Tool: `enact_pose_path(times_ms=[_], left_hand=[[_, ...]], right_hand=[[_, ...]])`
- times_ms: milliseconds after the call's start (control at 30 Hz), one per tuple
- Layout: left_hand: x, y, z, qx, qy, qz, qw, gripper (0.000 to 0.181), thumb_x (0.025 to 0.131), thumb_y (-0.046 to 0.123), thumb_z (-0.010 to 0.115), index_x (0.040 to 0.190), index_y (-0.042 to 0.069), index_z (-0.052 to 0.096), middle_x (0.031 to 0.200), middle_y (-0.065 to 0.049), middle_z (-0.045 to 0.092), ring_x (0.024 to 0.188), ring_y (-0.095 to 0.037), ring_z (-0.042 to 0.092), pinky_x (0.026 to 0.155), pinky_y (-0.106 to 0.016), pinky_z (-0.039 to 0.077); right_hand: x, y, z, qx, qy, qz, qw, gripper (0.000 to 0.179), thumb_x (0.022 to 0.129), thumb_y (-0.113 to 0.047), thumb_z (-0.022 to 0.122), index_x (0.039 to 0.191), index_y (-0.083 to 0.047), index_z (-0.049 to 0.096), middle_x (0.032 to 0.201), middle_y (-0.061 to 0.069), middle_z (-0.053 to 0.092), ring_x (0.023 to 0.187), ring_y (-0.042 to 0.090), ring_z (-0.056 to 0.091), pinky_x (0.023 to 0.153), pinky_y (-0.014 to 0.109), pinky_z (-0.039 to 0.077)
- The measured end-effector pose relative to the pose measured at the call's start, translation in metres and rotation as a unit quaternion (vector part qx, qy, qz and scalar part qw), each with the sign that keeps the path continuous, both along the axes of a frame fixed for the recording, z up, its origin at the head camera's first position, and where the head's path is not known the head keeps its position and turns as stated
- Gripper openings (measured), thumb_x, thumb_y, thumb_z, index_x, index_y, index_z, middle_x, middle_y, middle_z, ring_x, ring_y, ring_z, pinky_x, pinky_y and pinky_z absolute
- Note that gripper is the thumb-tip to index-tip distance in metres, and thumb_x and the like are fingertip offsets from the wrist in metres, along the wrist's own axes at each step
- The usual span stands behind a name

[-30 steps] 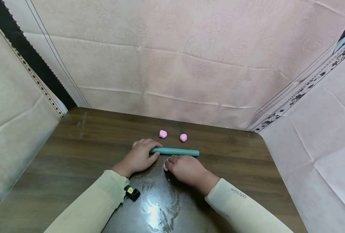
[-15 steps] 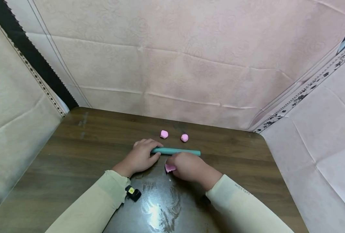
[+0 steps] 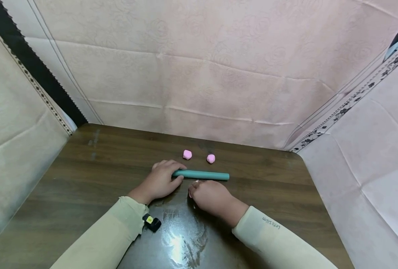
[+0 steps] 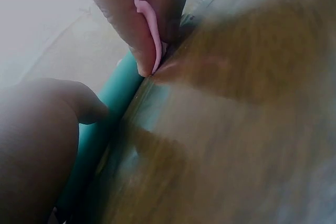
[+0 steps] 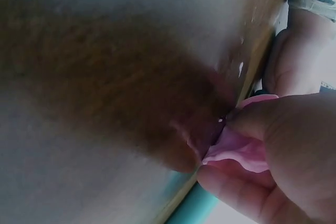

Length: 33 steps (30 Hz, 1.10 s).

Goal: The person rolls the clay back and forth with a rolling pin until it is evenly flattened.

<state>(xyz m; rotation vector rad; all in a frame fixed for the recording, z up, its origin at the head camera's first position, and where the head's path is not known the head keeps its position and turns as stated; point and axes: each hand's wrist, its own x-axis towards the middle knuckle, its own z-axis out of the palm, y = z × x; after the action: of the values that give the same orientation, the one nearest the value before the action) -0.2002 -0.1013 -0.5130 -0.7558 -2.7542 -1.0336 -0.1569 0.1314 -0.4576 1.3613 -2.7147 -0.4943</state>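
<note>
My left hand (image 3: 160, 181) holds the left end of a smooth teal rod (image 3: 207, 175), with the thumb on its near side and the fingers over the far side. The rod lies crosswise on the wooden table. Just in front of it, my right hand (image 3: 212, 197) pinches a thin, flattened piece of pink modelling clay (image 5: 239, 150) between thumb and fingers. In the left wrist view the pink clay (image 4: 149, 17) shows edge-on, its lower edge right at the tabletop. From the head view the right hand hides most of it.
Two small pink clay lumps (image 3: 187, 154) lie beyond the rod. A wet, shiny smear (image 3: 185, 239) covers the near part of the table (image 3: 101, 179). Pale patterned cloth (image 3: 192, 74) hangs behind the table and at both sides.
Half a second ago more of the pink clay showed under the right hand; the hand has since turned and shifted slightly left, covering most of it. The left hand and rod stay put.
</note>
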Motion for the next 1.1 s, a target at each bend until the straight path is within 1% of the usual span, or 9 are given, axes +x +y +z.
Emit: enact_pose_path(times_ms=[167,300,367,433,567,700,800,933,1100], left_hand=[[0.000,-0.001,-0.001,-0.003,-0.002,0.003,1.0000,0.033,0.108,0.028,0.077,0.139,0.021,0.076,0.137,0.002,0.076,0.128,-0.029,0.068,0.112,-0.064,0.045],[0.001,-0.001,-0.001,-0.002,-0.005,0.004,1.0000,0.032,0.108,0.028,0.077,0.139,0.021,0.076,0.136,0.002,0.076,0.128,-0.028,0.068,0.112,-0.063,0.045],[0.001,-0.001,0.000,-0.001,-0.008,0.004,1.0000,0.032,0.108,0.028,0.077,0.139,0.021,0.077,0.136,0.002,0.076,0.127,-0.028,0.068,0.112,-0.062,0.045],[0.001,0.000,0.000,0.000,-0.010,0.005,0.9999,0.032,0.107,0.029,0.077,0.138,0.021,0.077,0.136,0.002,0.076,0.127,-0.028,0.068,0.113,-0.062,0.045],[0.000,0.000,0.000,-0.005,-0.009,0.004,0.9999,0.032,0.108,0.029,0.076,0.139,0.021,0.076,0.136,0.003,0.076,0.128,-0.028,0.067,0.113,-0.061,0.045],[-0.001,0.000,0.000,-0.007,-0.006,0.003,1.0000,0.032,0.108,0.030,0.076,0.139,0.022,0.076,0.137,0.003,0.075,0.129,-0.028,0.067,0.112,-0.061,0.045],[-0.001,0.000,0.001,-0.007,-0.008,0.004,0.9999,0.032,0.108,0.030,0.076,0.139,0.022,0.076,0.136,0.003,0.076,0.129,-0.028,0.067,0.112,-0.061,0.045],[-0.002,0.000,0.001,-0.011,-0.013,0.004,0.9999,0.033,0.109,0.032,0.075,0.140,0.022,0.076,0.137,0.003,0.075,0.130,-0.028,0.067,0.113,-0.060,0.045],[-0.003,0.000,0.000,-0.009,-0.014,0.004,0.9999,0.032,0.109,0.031,0.075,0.139,0.022,0.076,0.137,0.003,0.075,0.129,-0.027,0.067,0.113,-0.060,0.045]], right_hand=[[0.000,-0.001,0.002,0.000,-0.023,-0.013,0.9996,0.020,0.117,-0.027,0.065,0.122,-0.019,0.082,0.112,-0.005,0.081,0.095,0.005,0.076,0.073,0.022,0.063],[-0.009,0.004,0.009,-0.051,-0.106,-0.040,0.9923,0.016,0.115,-0.020,0.067,0.114,-0.022,0.083,0.097,-0.007,0.078,0.081,0.003,0.068,0.077,0.023,0.060],[-0.016,0.007,0.013,-0.100,-0.154,-0.057,0.9813,0.018,0.114,-0.016,0.068,0.111,-0.022,0.085,0.094,-0.008,0.079,0.078,0.001,0.064,0.078,0.022,0.058],[-0.024,0.012,0.017,-0.151,-0.202,-0.072,0.9651,0.018,0.114,-0.016,0.069,0.110,-0.021,0.086,0.091,-0.008,0.079,0.074,0.001,0.060,0.075,0.023,0.055],[-0.040,0.022,0.020,-0.238,-0.254,-0.094,0.9326,0.018,0.111,-0.012,0.071,0.116,-0.016,0.088,0.095,-0.007,0.083,0.074,0.000,0.062,0.073,0.022,0.056],[-0.050,0.031,0.023,-0.283,-0.294,-0.148,0.9010,0.020,0.111,-0.010,0.071,0.119,-0.015,0.088,0.090,-0.007,0.078,0.072,0.004,0.062,0.071,0.025,0.057],[-0.054,0.035,0.027,-0.300,-0.312,-0.194,0.8800,0.018,0.111,-0.015,0.072,0.119,-0.017,0.087,0.090,-0.008,0.077,0.072,0.006,0.062,0.070,0.027,0.057],[-0.058,0.039,0.036,-0.313,-0.318,-0.232,0.8644,0.017,0.112,-0.018,0.072,0.120,-0.018,0.087,0.094,-0.007,0.079,0.073,0.009,0.062,0.071,0.030,0.056],[-0.061,0.043,0.044,-0.319,-0.310,-0.237,0.8636,0.019,0.113,-0.022,0.070,0.124,-0.020,0.086,0.088,-0.007,0.079,0.072,0.009,0.063,0.071,0.031,0.055]])
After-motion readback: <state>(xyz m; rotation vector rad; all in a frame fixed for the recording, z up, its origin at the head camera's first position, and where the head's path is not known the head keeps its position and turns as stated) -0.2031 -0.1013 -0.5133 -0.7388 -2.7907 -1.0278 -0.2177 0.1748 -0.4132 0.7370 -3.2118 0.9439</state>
